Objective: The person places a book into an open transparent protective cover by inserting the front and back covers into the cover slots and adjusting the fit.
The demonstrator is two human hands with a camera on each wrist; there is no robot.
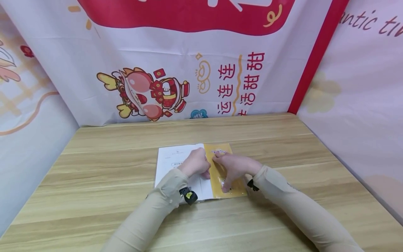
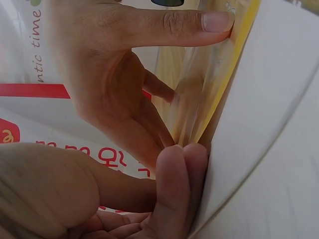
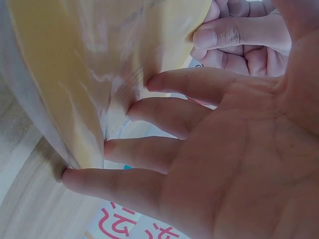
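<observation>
An open booklet lies on the wooden table, a white printed page (image 1: 168,161) on the left and a yellow cover (image 1: 217,183) in glossy clear plastic on the right. My left hand (image 1: 196,162) lies over the seam between white and yellow. Its curled fingers and thumb pinch the yellow edge, as the right wrist view shows. Spread across the yellow side is my right hand (image 1: 234,168). In the right wrist view its straight fingertips (image 3: 117,149) touch the wrinkled clear plastic (image 3: 94,94). The left wrist view shows its thumb (image 2: 217,22) pressing the plastic near the yellow edge.
The wooden table (image 1: 104,168) extends around the booklet. Behind it hangs a white cloth (image 1: 195,45) with red and cartoon prints. More printed cloth (image 1: 362,105) stands along the right side. Each wrist carries a small black device (image 1: 189,196).
</observation>
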